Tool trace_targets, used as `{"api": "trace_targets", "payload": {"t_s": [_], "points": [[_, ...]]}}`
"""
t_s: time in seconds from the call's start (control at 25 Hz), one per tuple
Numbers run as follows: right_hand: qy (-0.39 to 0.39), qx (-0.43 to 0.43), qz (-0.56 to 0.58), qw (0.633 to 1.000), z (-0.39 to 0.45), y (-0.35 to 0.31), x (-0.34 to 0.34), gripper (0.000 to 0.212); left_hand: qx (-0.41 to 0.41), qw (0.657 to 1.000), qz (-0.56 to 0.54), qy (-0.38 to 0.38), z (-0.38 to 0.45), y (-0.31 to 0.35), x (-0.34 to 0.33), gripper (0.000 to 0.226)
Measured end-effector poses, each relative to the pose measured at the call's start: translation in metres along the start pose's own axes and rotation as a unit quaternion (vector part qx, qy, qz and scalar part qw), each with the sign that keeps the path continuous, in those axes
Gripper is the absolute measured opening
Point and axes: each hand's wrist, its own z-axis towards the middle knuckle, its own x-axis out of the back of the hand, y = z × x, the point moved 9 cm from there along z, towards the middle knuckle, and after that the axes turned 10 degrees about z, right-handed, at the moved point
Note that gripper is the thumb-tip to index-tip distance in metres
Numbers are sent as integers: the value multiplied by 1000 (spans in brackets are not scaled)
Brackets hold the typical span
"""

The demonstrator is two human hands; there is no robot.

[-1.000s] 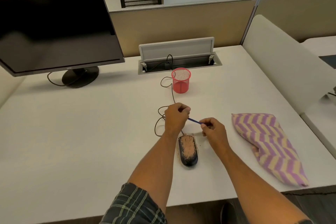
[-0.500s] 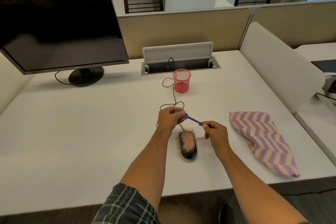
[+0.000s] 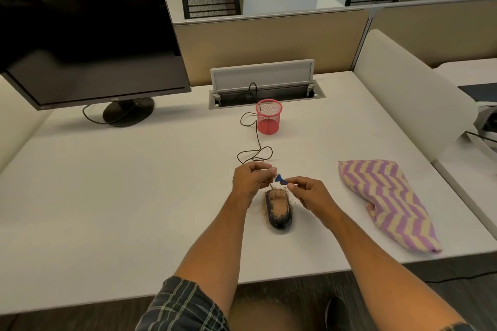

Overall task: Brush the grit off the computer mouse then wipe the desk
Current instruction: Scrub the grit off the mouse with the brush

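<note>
A black computer mouse (image 3: 278, 211) lies on the white desk (image 3: 134, 191), its top covered in brown grit, with more grit scattered around it. Just beyond the mouse, both hands hold a small blue brush (image 3: 281, 179). My left hand (image 3: 251, 179) pinches one end with curled fingers. My right hand (image 3: 309, 193) pinches the other end. Most of the brush is hidden by the fingers. A purple and yellow zigzag cloth (image 3: 387, 201) lies to the right of the mouse.
The mouse cable (image 3: 255, 153) loops back to a cable tray (image 3: 266, 94). A red mesh cup (image 3: 269, 119) stands beside it. A dark monitor (image 3: 88, 45) stands at the back left. A white divider (image 3: 408, 80) borders the right side.
Both hands have drawn closer together over the far end of the mouse, so less of the blue brush shows between them. The mouse and cloth stay put.
</note>
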Motion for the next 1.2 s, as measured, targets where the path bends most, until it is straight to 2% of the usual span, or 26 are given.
{"api": "trace_targets", "payload": {"t_s": [0.16,0.28,0.44,0.52,0.6,0.68,0.84,0.92,1.04,1.2], "points": [[41,-31,-19,999,-2,8,8,29,5,999,-15,-38,-2,-3,-8,22],[48,-19,-20,998,-2,11,13,26,0,999,-6,-38,-5,-4,-9,26],[64,10,8,998,-2,11,20,15,-40,998,41,36,-8,-8,3,16],[89,21,21,996,-3,15,29,8,-55,987,112,97,-13,-15,13,11],[116,29,16,993,-5,21,40,6,-66,968,186,152,-24,-27,22,22],[132,44,11,990,-8,26,49,5,-109,956,221,162,-38,-36,24,29],[141,69,-15,987,-11,35,56,6,-200,912,335,125,-57,-45,15,79],[157,74,-14,985,-12,39,58,6,-240,887,380,104,-59,-44,6,97],[169,89,-34,981,-14,36,59,6,-282,858,421,78,-57,-42,-3,112],[170,89,-47,980,-11,38,56,9,-291,846,442,65,-55,-48,-7,121]]}}
